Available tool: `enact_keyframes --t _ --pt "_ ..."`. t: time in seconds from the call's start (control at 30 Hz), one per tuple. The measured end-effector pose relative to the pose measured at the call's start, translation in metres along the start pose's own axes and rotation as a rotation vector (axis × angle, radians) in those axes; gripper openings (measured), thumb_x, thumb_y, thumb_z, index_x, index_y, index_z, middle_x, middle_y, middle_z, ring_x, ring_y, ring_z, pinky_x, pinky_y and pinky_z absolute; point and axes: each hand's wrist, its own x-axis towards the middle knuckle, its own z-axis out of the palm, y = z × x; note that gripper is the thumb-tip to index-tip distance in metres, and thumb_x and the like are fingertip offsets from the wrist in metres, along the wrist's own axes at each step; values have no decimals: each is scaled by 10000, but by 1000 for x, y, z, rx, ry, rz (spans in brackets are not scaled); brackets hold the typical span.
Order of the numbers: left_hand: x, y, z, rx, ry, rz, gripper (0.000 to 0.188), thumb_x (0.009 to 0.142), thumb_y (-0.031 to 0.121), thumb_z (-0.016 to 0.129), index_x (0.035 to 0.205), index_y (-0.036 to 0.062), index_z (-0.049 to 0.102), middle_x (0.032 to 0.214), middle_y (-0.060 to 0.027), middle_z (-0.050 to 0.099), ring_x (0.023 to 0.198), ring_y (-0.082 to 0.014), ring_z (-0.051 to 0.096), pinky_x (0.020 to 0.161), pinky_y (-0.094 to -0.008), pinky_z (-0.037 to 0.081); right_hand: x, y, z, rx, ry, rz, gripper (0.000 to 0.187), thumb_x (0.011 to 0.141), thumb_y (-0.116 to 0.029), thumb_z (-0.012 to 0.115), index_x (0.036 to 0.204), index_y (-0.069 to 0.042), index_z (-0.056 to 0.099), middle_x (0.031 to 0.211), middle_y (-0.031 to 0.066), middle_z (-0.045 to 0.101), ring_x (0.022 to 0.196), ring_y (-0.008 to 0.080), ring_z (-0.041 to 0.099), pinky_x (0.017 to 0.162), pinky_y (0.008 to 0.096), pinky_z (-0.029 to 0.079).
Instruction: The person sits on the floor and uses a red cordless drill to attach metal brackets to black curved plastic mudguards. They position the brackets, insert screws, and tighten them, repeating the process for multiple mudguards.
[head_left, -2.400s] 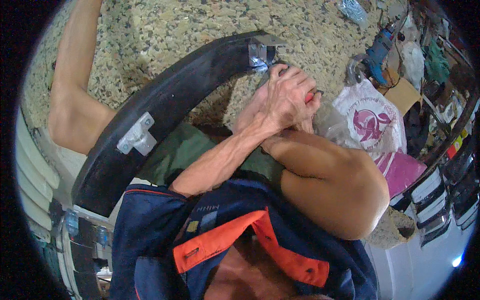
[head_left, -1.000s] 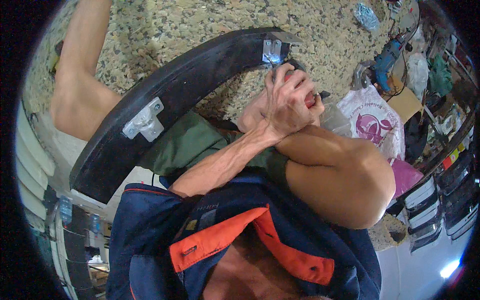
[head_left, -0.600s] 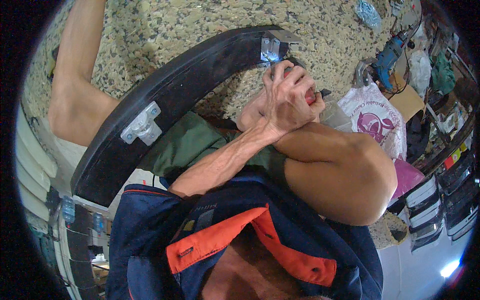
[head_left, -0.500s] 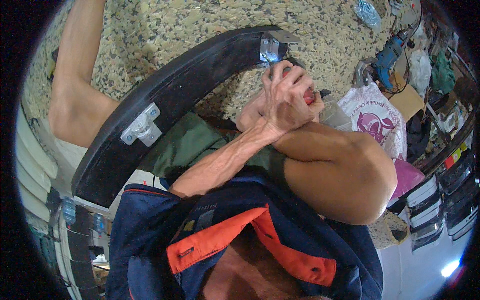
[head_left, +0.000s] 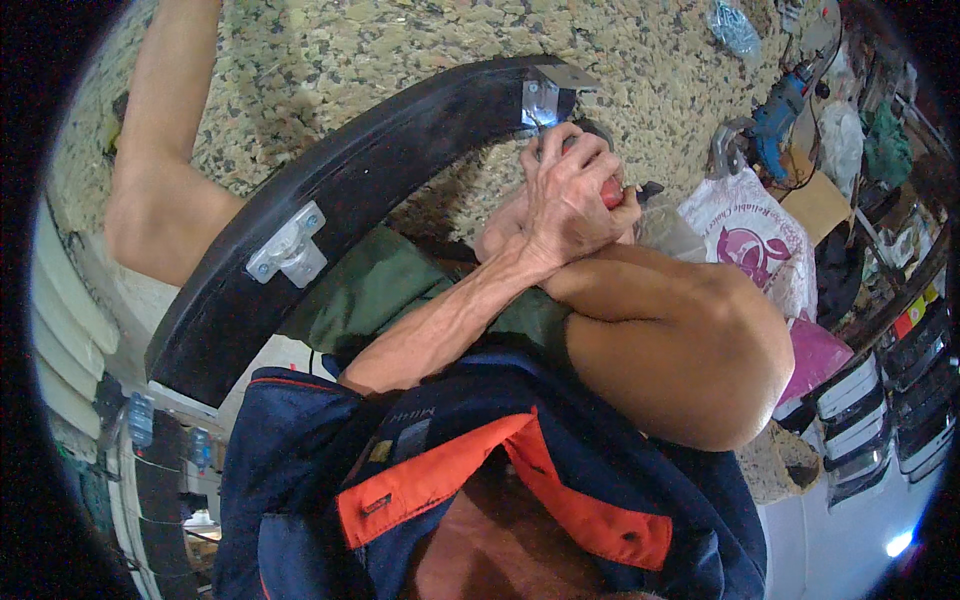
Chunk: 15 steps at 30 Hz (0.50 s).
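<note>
My left hand (head_left: 572, 190) is closed around a red and black power driver (head_left: 611, 193), mostly hidden by the fingers. Bright light falls on an angled metal bracket (head_left: 540, 103) just beyond it, at the far end of a curved, black-covered panel (head_left: 350, 185). The panel lies across my lap, sloping down to the left. Nearer its lower end, a silvery metal fitting (head_left: 290, 249) is attached to its face. My right hand does not show; the bent right leg (head_left: 680, 350) covers the area below the tool.
At the right lie a blue corded power tool (head_left: 775, 120), a printed white plastic bag (head_left: 750, 230), cardboard (head_left: 812, 198) and assorted plastic wrapping. Speckled flooring (head_left: 330, 60) extends ahead. Another bare leg (head_left: 165, 190) bends beside the panel at left.
The panel and my left hand have shifted only slightly in the picture. My left hand keeps its grip on the driver by the bracket.
</note>
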Motion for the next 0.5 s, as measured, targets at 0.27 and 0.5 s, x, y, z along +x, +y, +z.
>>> enact_keyframes --t 0.27,0.5 --pt "11 9 -29 -124 -123 117 406 725 339 889 957 65 700 1060 -120 694 1167 -407 601 1029 -532 474 -4 -39 14 -76 42 66 253 832 -25 753 1084 -3 757 1010 146 744 891 321 750 724 389 617" --pt "40 19 -16 -209 -98 142 427 698 343 880 956 42 718 1052 -148 719 1099 -411 634 1023 -520 500 7 -44 14 -85 19 104 250 831 -24 753 1080 0 757 1006 145 744 883 316 753 717 385 619"
